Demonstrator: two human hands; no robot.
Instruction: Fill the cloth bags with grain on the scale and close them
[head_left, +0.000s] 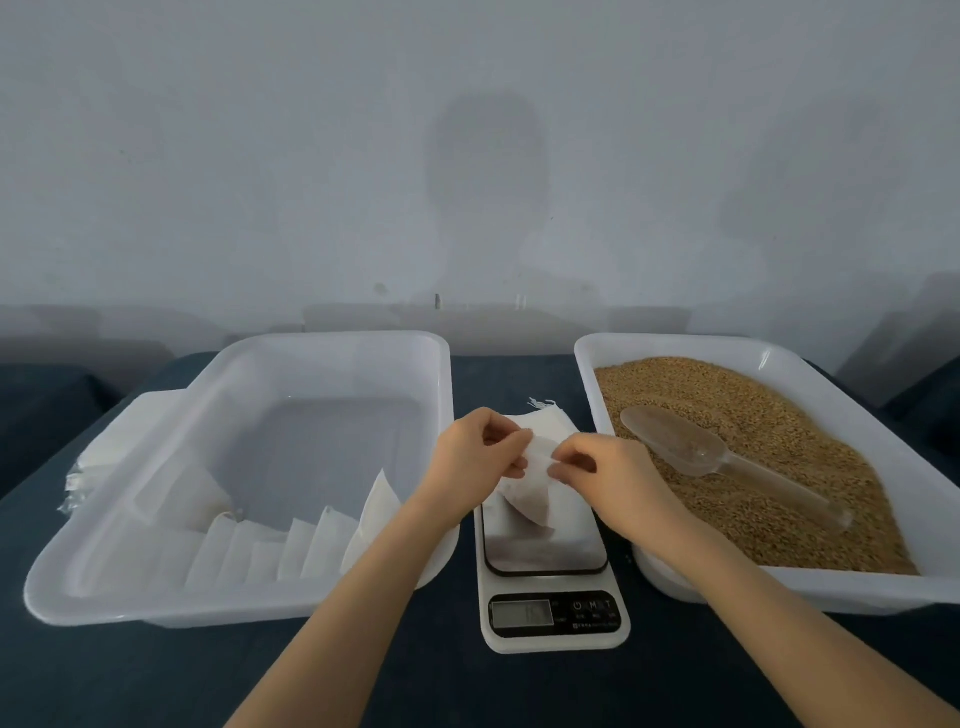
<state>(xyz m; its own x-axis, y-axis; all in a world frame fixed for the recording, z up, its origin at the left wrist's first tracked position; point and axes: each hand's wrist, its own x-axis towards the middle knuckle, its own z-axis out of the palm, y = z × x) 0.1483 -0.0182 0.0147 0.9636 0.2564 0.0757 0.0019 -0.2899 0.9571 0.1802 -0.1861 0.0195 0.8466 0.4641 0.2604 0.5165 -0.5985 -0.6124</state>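
Over the scale (550, 556) in the middle of the desk (415, 686), both hands are pinching a small cloth bag (530, 499) by its upper edge: left hand (475, 452) on one side, right hand (597, 478) on the other. The bag hangs tilted, low over the platform. To the right, a clear scoop (691, 447) lies on the grain (779, 499) in its tray (675, 345). To the left, white bags (291, 551) line the other tray (234, 358).

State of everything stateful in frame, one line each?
left hand: pinching cloth bag top
right hand: pinching cloth bag top
cloth bag: hanging over scale, seems part-filled
scale: display unreadable
scoop: lying on grain, unheld
grain tray: nearly full
left tray: bags lined along near wall
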